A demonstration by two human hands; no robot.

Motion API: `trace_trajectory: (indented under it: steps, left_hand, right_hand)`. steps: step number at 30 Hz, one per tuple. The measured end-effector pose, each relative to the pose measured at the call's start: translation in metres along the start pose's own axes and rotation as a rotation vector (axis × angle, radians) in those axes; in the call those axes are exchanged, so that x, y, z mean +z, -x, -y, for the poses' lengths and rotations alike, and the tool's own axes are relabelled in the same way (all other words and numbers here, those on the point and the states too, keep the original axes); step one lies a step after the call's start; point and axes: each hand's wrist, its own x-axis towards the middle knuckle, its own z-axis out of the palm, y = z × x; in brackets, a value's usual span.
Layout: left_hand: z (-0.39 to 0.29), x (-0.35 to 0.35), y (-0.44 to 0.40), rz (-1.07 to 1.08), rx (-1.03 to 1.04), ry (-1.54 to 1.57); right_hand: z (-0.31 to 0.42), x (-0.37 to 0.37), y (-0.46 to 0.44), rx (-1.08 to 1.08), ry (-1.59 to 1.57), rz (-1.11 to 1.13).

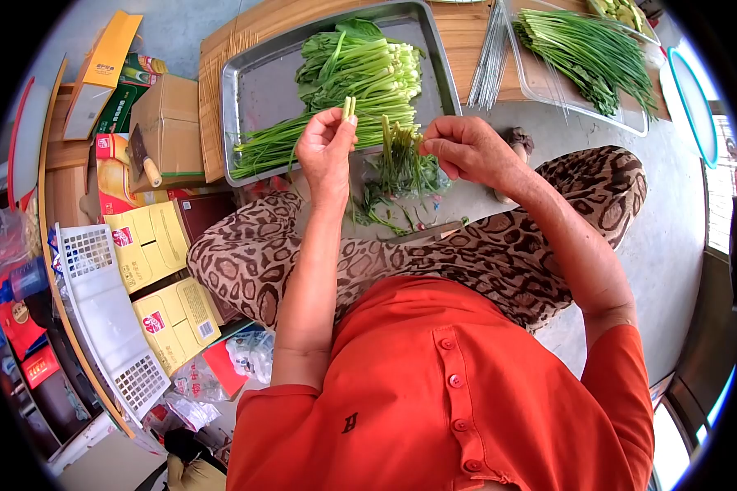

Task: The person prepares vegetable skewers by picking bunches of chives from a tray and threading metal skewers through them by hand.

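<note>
My left hand [327, 151] pinches a couple of short pale-green vegetable stalks [349, 108], their cut ends pointing up. Close to its right, my right hand [469, 153] has thumb and fingertips pressed together; anything between them is too small to make out. Between and below both hands stands a bunch of green stems [403, 155] on a clear plastic bag, with loose leaf scraps around it. Beyond my left hand a grey metal tray [258, 92] holds a pile of trimmed leafy greens [356, 69] and long thin green stalks [270, 145].
Metal skewers [490, 57] and a clear plastic tub [630, 119] with long greens lie at upper right. Bamboo skewers [214, 74] rest left of the tray. One knife [426, 232] lies before my lap, another wooden-handled knife [146, 159] by a cardboard box [172, 123]. A white basket [110, 311] stands left.
</note>
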Motion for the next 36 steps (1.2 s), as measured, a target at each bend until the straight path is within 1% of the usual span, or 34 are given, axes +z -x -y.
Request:
trace_trajectory:
  steps: [5, 11, 12, 13, 15, 20, 22, 28, 31, 36]
  left_hand:
    - [0.001, 0.005, 0.004, 0.051, -0.015, 0.001]
    - [0.003, 0.019, 0.015, 0.132, -0.055, 0.031]
    - [0.004, 0.017, 0.013, 0.127, -0.017, 0.017]
    - [0.005, 0.016, 0.011, 0.129, -0.017, 0.018]
    - [0.004, 0.011, 0.007, 0.062, -0.034, 0.092]
    - [0.001, -0.009, -0.004, 0.029, -0.034, 0.078]
    - [-0.002, -0.011, -0.004, 0.016, -0.131, 0.135]
    - [-0.001, -0.006, 0.0, 0.085, -0.241, 0.212]
    - [-0.005, -0.001, 0.0, 0.048, -0.241, 0.239]
    - [-0.005, -0.002, -0.002, 0.045, -0.249, 0.24]
  right_hand:
    - [-0.001, 0.001, 0.0, 0.004, -0.019, 0.015]
    - [0.005, 0.001, -0.001, -0.001, -0.018, -0.025]
    - [0.003, 0.0, -0.001, 0.0, -0.013, -0.028]
    - [0.002, -0.001, -0.001, 0.001, -0.008, -0.032]
    - [0.002, -0.002, -0.001, -0.005, -0.008, -0.033]
    - [0.001, 0.001, 0.0, -0.006, -0.003, -0.022]
    - [0.004, 0.0, 0.001, -0.003, 0.011, -0.022]
    - [-0.001, 0.002, 0.0, -0.031, -0.02, 0.0]
    - [0.002, 0.002, 0.0, -0.015, -0.017, 0.001]
    - [0.003, 0.001, 0.0, -0.014, -0.007, -0.002]
